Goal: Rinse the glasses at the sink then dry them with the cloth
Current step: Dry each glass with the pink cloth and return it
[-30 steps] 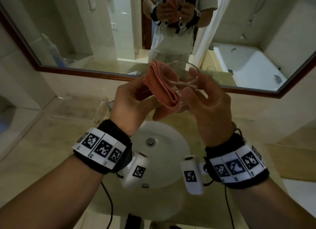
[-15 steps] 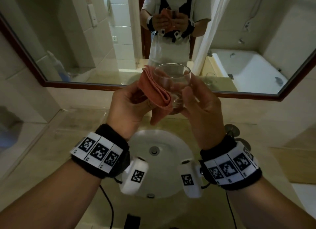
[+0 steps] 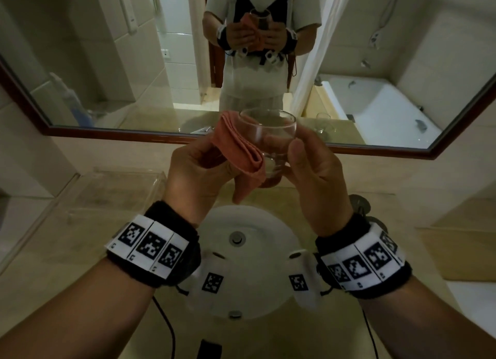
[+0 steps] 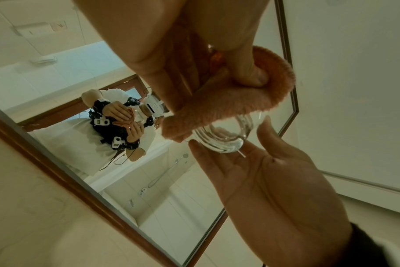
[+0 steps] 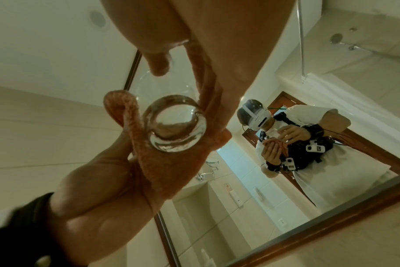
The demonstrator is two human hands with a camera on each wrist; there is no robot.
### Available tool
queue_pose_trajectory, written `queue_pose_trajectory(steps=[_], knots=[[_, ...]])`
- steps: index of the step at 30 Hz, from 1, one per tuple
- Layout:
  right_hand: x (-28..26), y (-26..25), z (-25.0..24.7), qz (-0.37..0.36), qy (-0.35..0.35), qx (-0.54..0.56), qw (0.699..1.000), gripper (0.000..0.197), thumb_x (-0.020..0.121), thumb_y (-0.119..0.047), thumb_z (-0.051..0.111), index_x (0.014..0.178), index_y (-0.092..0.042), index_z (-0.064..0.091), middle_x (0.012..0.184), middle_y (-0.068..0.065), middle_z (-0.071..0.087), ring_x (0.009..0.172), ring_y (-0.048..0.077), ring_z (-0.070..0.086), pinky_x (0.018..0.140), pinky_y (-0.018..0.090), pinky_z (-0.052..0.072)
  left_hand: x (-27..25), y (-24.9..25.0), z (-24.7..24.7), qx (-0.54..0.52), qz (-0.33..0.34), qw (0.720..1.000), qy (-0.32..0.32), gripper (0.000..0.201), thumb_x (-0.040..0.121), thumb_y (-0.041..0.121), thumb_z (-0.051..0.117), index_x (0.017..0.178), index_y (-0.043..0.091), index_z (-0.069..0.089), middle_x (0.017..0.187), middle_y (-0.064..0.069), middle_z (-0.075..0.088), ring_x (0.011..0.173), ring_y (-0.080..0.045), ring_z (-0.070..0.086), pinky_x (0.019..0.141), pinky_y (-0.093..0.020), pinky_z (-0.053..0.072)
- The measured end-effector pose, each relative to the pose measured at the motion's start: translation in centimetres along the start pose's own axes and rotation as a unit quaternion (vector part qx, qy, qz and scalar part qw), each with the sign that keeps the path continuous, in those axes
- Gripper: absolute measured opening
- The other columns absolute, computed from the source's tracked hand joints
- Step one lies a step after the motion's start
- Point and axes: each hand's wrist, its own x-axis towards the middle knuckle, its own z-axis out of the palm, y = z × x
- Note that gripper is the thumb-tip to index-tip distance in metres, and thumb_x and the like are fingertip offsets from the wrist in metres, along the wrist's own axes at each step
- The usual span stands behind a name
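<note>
Above the sink (image 3: 271, 224), a clear stemless glass (image 3: 268, 133) is held upright between both hands. My right hand (image 3: 306, 171) grips its bowl, thumb on the near side, fingers behind. My left hand (image 3: 193, 165) holds a folded orange cloth (image 3: 236, 146) against the glass's left side. In the left wrist view my thumb presses into the cloth (image 4: 228, 106), which lies against the glass (image 4: 226, 137). The right wrist view shows the glass's thick base (image 5: 174, 124) resting against the cloth (image 5: 171, 166) on my left palm.
A framed mirror (image 3: 107, 90) stands right behind the hands and reflects a second glass (image 3: 323, 122) on the counter. A clear tray (image 3: 115, 187) lies on the beige counter at left. Dark round fittings (image 3: 359, 203) sit right of the basin.
The glass has tipped from leaning toward me to nearly upright. Both hands have kept their hold, with the cloth still against its left side.
</note>
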Motion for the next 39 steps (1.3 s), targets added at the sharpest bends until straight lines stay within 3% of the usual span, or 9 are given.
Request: queue_pose_trajectory(steps=[6,12,15,19,23,29,32,35,39], knots=[[0.5,1.9,2.1,-0.004,-0.027,0.018,0.999,0.050,0.091,-0.028,0.065,0.137,-0.019,0.046,0.127,0.016,0.065,0.111,0.033,0.068,0.087,0.056,0.059,0.9,-1.9,-1.6,0.001,-0.017,1.000,-0.009,0.024,0.076,0.001,0.075,0.099,0.002,0.072,0.088,-0.001,0.078,0.081,-0.017,0.073,0.073,-0.027,0.056],[1.1,4.4,2.5,0.052,0.001,-0.097,0.994,0.077,0.071,-0.031,0.089,0.139,-0.023,0.054,0.126,0.000,0.066,0.111,0.013,0.067,0.090,0.032,0.058,1.4,-5.6,-3.5,-0.071,-0.119,0.990,0.033,0.024,0.087,0.011,0.063,0.109,0.001,0.069,0.082,0.001,0.076,0.074,-0.014,0.070,0.065,-0.023,0.055],[0.7,5.6,2.1,0.011,-0.004,-0.261,0.965,0.077,0.061,-0.046,0.088,0.131,-0.040,0.056,0.122,-0.004,0.058,0.101,0.009,0.060,0.085,0.019,0.053,1.3,-7.1,-4.0,-0.055,-0.136,0.989,0.009,0.028,0.086,0.026,0.064,0.109,0.012,0.072,0.086,-0.002,0.076,0.087,-0.023,0.071,0.083,-0.037,0.060],[0.3,7.6,1.2,-0.067,-0.030,-0.421,0.904,0.081,0.059,-0.026,0.095,0.131,-0.036,0.061,0.119,0.004,0.054,0.101,0.027,0.050,0.080,0.034,0.047,0.8,-9.4,-3.3,-0.015,-0.177,0.982,-0.062,0.044,0.096,0.042,0.055,0.107,0.003,0.071,0.073,-0.004,0.071,0.085,-0.034,0.068,0.101,-0.048,0.050],[0.1,9.2,-0.3,-0.110,-0.074,-0.463,0.876,0.080,0.054,-0.023,0.097,0.128,-0.023,0.066,0.119,0.012,0.059,0.103,0.036,0.052,0.082,0.043,0.047,0.7,-11.0,-2.0,-0.060,-0.240,0.964,-0.097,0.046,0.090,0.048,0.060,0.088,0.004,0.073,0.067,-0.024,0.065,0.062,-0.038,0.062,0.060,-0.043,0.048],[0.2,11.3,-2.6,0.045,-0.117,-0.340,0.932,0.092,0.068,-0.060,0.081,0.146,-0.026,0.045,0.135,0.000,0.053,0.118,0.020,0.057,0.096,0.046,0.053,1.0,-12.2,-0.3,-0.119,-0.270,0.952,-0.083,0.025,0.092,0.024,0.062,0.076,0.019,0.081,0.061,0.000,0.071,0.050,-0.010,0.063,0.047,-0.020,0.046],[0.7,11.5,-3.3,0.264,-0.099,-0.179,0.942,0.082,0.078,-0.073,0.059,0.144,-0.029,0.039,0.127,0.001,0.059,0.091,0.021,0.072,0.066,0.045,0.061,1.0,-13.2,0.0,-0.096,-0.255,0.960,-0.057,0.024,0.090,0.018,0.061,0.074,0.019,0.080,0.059,0.005,0.069,0.051,-0.004,0.061,0.051,-0.014,0.046],[1.0,11.7,-3.6,0.290,-0.116,-0.147,0.939,0.049,0.089,-0.057,0.060,0.122,-0.021,0.053,0.094,0.008,0.068,0.066,0.028,0.070,0.051,0.045,0.057,0.9,-13.9,-0.3,-0.071,-0.262,0.961,-0.044,0.024,0.089,0.020,0.056,0.087,0.012,0.078,0.064,0.003,0.069,0.059,-0.010,0.062,0.053,-0.018,0.045],[0.7,12.8,-4.1,0.172,-0.147,-0.209,0.951,0.055,0.077,-0.015,0.084,0.123,-0.031,0.058,0.118,-0.011,0.063,0.100,0.012,0.068,0.080,0.038,0.062,0.9,-13.9,-0.1,-0.057,-0.287,0.956,-0.013,0.026,0.089,0.023,0.059,0.074,0.022,0.080,0.059,0.005,0.068,0.051,-0.009,0.059,0.053,-0.023,0.047]])
